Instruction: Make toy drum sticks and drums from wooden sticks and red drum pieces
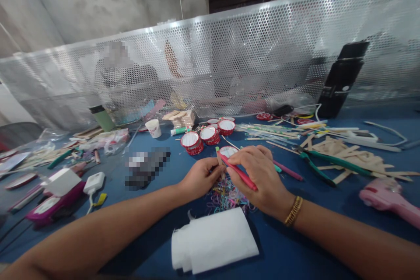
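Note:
Near the middle of the table, my left hand pinches a short light stick with a green tip, held upright. My right hand is closed around a red pen, its front end close to the stick; whether they touch I cannot tell. Beneath both hands lies a pile of tangled coloured threads. A round red-rimmed lid or tin shows partly behind my right hand. Toward me lies a folded white cloth or paper.
Red-and-white round tins stand beyond my hands, by a paper cup. At right are green-handled pliers, wooden sticks and a pink tool. A purple device lies left. A perforated metal screen closes the back.

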A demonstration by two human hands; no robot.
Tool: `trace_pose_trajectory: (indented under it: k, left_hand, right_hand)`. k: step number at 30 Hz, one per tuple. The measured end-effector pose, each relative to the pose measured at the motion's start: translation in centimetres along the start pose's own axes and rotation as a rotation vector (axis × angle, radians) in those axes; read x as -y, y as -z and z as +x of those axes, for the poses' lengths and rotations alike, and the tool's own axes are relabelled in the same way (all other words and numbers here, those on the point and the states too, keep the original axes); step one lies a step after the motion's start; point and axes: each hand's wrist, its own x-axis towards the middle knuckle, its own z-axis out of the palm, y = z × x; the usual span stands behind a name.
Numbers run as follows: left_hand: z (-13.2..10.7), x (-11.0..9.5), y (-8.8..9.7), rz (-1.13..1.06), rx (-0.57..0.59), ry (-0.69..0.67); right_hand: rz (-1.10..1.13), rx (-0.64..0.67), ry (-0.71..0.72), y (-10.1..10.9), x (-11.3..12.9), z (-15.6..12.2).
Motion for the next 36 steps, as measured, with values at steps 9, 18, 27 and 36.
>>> trace_pose_trajectory:
  k: [9, 18, 27, 36]
  left_hand:
    - [0.08, 0.22, -0.14, 0.01, -0.004, -0.013]
    - [0.03, 0.06, -0.07, -0.017, 0.002, 0.007]
    - [0.0, 0.1, 0.07, 0.044, -0.014, 0.002]
    - [0.0, 0.26, -0.1, -0.046, 0.006, 0.002]
  right_hand:
    - [-0.008, 0.006, -0.002, -0.13, -0.01, -0.03]
    - [-0.016, 0.014, -0.025, -0.07, -0.23, -0.09]
    - [-0.018, -0.016, -0.039, -0.07, -0.49, -0.21]
    - [-0.003, 0.001, -0.011, 0.05, -0.04, -0.06]
